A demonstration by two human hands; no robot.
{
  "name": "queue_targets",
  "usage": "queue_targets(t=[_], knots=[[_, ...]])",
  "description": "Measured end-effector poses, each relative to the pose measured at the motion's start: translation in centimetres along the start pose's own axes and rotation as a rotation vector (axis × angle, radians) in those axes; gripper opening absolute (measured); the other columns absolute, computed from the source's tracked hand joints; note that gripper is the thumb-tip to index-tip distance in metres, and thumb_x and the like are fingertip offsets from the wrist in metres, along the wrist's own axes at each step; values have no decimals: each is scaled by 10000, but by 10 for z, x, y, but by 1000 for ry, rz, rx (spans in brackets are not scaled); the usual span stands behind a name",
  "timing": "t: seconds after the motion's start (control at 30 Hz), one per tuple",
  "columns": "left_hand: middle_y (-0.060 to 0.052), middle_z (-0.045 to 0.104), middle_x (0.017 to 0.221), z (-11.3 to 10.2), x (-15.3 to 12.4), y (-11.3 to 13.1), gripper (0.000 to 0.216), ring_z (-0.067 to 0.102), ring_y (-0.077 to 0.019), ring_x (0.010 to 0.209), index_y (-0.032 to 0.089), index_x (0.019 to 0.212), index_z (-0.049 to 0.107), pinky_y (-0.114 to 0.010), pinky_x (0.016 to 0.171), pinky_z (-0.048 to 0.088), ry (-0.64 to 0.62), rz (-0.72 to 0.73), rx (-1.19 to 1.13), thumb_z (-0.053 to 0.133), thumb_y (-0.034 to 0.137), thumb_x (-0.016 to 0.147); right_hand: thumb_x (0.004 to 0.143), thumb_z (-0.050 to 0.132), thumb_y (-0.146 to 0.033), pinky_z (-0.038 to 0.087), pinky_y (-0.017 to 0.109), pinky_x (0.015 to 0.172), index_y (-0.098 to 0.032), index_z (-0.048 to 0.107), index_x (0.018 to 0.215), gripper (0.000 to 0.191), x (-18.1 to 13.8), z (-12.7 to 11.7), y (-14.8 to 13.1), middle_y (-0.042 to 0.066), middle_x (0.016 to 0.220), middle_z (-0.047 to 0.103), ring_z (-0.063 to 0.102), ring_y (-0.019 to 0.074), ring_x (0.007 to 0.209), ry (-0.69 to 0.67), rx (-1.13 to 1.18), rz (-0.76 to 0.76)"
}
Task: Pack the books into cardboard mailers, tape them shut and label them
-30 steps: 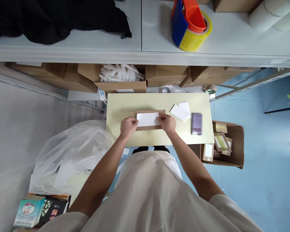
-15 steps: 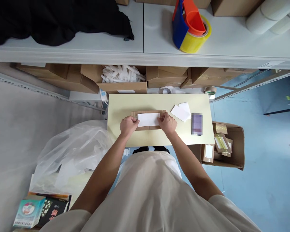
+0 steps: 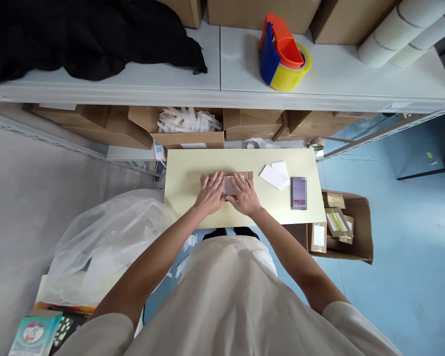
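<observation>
- A grey shelf [image 3: 241, 69] spans the back, bearing a red and blue tape dispenser [image 3: 285, 59].
- Below it, the pale yellow surface [image 3: 185, 163] stands right in front of the person.
- A clear plastic bag [image 3: 111, 237] bulges beside the surface's left end.
- An open carton [image 3: 364, 227] sits near its right end, with small taped parcels [image 3: 339, 222] inside.
- The brown cardboard piece [image 3: 249, 176] lies lengthwise near the surface's middle, a white label [image 3: 228, 188] on it, mostly covered.
- The left hand [image 3: 210, 194] and right hand [image 3: 245, 194] lie palm down over both, fingers extended and thumbs close together; the 2 hands grip nothing. This looks like the smoothing step; the next move calls for even pressure out to the label's edges.
- White papers [image 3: 275, 174] rest to the right, apart from the hands.
- Beyond them is a pixelated purple item [image 3: 299, 193].
</observation>
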State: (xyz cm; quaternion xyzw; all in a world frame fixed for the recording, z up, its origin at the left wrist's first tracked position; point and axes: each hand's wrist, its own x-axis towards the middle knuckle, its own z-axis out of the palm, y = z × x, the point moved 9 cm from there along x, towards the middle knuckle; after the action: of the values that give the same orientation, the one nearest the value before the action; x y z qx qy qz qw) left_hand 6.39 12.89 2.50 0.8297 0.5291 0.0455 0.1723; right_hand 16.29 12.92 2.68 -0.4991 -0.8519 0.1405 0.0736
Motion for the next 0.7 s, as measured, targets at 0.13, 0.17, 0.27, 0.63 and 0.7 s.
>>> queue_targets(t=[0.13,0.17,0.27,0.63,0.7], knots=[[-127,195,1540,14,3,-10,678,130,-279,1428,117,1472,203,-534,1132,27,-36,-38,50,329,455,898,937,236,-519,74,501,1128,-107,233,1465,669,-2,16,8,139,1526,238,182,276,1413,-52,-97,77],[-122,188,1542,15,2,-12,684,131,-278,1428,128,1477,190,-544,1129,14,-26,-53,53,323,467,898,935,233,-527,58,514,1127,-115,217,1471,676,-5,17,13,134,1531,221,167,277,1417,-49,-114,106],[-124,169,1546,14,-3,-20,700,119,-295,1428,141,1484,165,-586,1113,9,-2,-130,61,317,486,895,926,230,-556,35,550,1115,-106,185,1478,714,-14,17,24,144,1538,186,131,293,1423,-29,-150,190],[-188,63,1550,4,-23,-45,692,20,-361,1426,102,1477,179,-644,1079,90,83,-312,111,326,454,900,875,277,-642,86,589,1086,-47,163,1474,852,-33,6,31,229,1533,123,58,370,1418,50,-220,405],[-186,73,1549,3,-26,-39,705,24,-357,1427,99,1480,160,-639,1081,98,86,-245,113,320,469,901,866,273,-660,89,590,1086,-31,156,1471,881,-39,6,26,239,1531,119,50,372,1418,62,-216,383]])
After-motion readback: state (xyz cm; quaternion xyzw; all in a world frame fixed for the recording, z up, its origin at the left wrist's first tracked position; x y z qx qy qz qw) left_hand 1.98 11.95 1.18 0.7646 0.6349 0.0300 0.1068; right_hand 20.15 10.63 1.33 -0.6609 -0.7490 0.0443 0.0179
